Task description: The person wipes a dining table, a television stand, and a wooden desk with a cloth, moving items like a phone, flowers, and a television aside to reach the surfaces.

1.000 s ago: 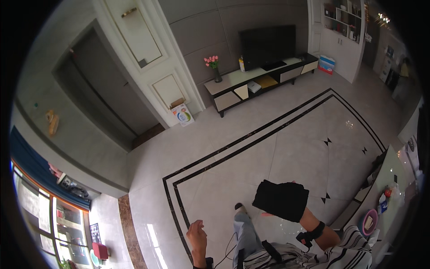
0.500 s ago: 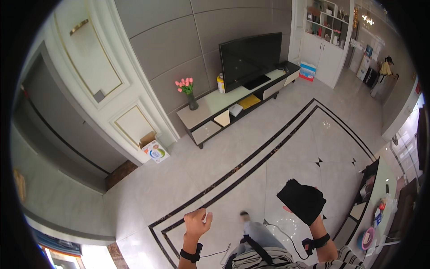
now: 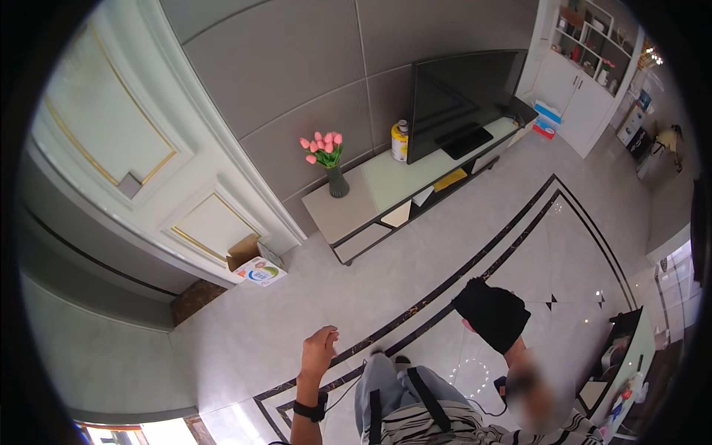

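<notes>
Fingers of the left hand (image 3: 319,351) bend loosely, released and apart from anything, above the floor (image 3: 393,289) in the lower middle of the frame. A black band (image 3: 310,408) circles that wrist. Right of it, at the lower right, the right hand (image 3: 468,325) grasps a black cloth (image 3: 495,311) from beneath; the cloth spreads over the hand, with a bit of finger showing at its left edge. How tightly the hidden fingers close cannot be told. The forearm behind is blurred.

Printing shows on several packages. At the left, a white carton (image 3: 261,271) with raised brown flaps bears small orange marks and a green-and-blue ring; it stands on the floor against the pale panelling (image 3: 213,222). Near the top centre, a yellow can (image 3: 400,141) with a pale label stands on the TV stand (image 3: 393,178), between the TV (image 3: 463,104) and a vase (image 3: 337,182) of pink tulips (image 3: 321,146). At the upper right, a blue, white and red box (image 3: 547,119) rests beside a white cabinet (image 3: 582,93), its print too small to make out.
</notes>
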Available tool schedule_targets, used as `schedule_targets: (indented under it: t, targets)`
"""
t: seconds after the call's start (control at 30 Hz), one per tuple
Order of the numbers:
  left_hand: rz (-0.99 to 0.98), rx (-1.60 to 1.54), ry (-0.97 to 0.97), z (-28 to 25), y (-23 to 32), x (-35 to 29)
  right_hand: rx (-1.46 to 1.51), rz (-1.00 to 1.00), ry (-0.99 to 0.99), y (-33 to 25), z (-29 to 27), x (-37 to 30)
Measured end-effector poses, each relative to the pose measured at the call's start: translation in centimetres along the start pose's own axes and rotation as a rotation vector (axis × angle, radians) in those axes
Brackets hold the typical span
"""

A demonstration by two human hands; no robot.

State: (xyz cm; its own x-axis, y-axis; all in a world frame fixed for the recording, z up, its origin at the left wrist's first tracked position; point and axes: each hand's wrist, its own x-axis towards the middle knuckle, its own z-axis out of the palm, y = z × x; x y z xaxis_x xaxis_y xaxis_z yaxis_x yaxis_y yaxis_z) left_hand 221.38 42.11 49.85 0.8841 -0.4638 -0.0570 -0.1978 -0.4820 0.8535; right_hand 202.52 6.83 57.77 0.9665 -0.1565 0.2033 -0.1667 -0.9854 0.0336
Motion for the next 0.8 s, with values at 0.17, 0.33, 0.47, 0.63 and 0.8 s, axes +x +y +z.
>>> schedule_targets:
  t: [0.17, 0.33, 0.47, 0.63, 0.8]
  targets:
    - [0.091, 0.375, 0.174, 0.6, -7.6, 15.1, -0.077, 0.002, -0.018, 2.7, 5.8, 12.7]
    - [-0.08, 0.349, 0.229, 2.1, -15.3, 35.3, -0.042, 0.046, -0.239, 5.4, 12.5, 27.0]
    - [-0.368, 0.19, 0.08, 4.9, -18.7, 47.4, -0.065, 0.112, -0.322, 8.1, 18.3, 36.1]
    - [-0.227, 0.138, 0.146, 9.2, -20.7, 59.9, 0.115, 0.144, -0.305, 13.2, 28.7, 45.6]
    - [-0.093, -0.157, 0.348, 15.5, -24.5, 68.2, 0.892, 0.451, -0.271, 18.9, 43.0, 50.4]
